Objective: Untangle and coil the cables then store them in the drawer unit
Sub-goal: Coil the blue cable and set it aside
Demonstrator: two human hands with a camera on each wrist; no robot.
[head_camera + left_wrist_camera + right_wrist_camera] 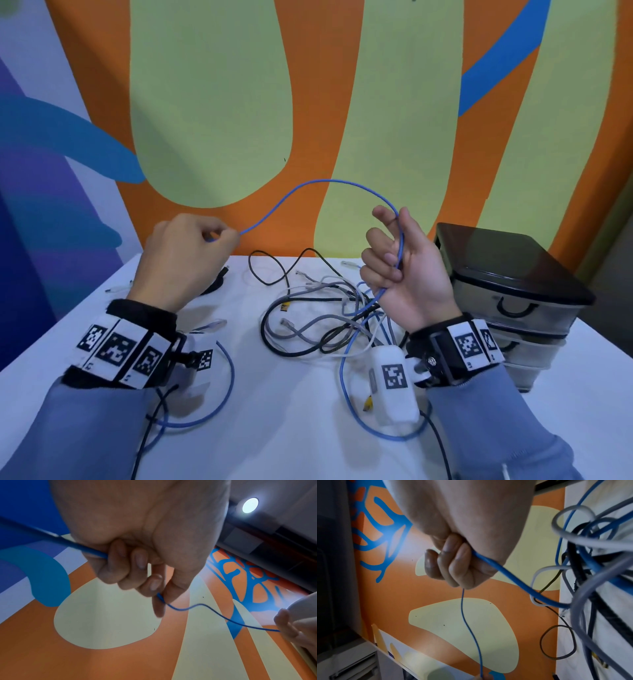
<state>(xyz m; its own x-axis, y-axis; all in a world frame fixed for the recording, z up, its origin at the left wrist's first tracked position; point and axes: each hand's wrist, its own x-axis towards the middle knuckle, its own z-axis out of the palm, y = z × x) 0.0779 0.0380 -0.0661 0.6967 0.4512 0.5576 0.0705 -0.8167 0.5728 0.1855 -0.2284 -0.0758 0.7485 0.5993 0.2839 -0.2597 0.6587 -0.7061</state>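
A thin blue cable (322, 181) arches in the air between both hands. My left hand (185, 253) is raised at the left and pinches it between thumb and forefinger (159, 596); the cable also passes through its curled fingers. My right hand (404, 260) is held up palm toward me, its fingers curled round the same blue cable (488, 561), which runs down into a tangle of grey, black and blue cables (329, 318) on the white table (274, 428). The black-topped drawer unit (507, 274) stands at the right, drawers shut.
More blue cable loops (219, 404) lie on the table under my left wrist. A black cable loop (270, 270) lies near the back edge. Loose plug ends are scattered around. An orange, green and blue painted wall (308, 102) rises right behind the table.
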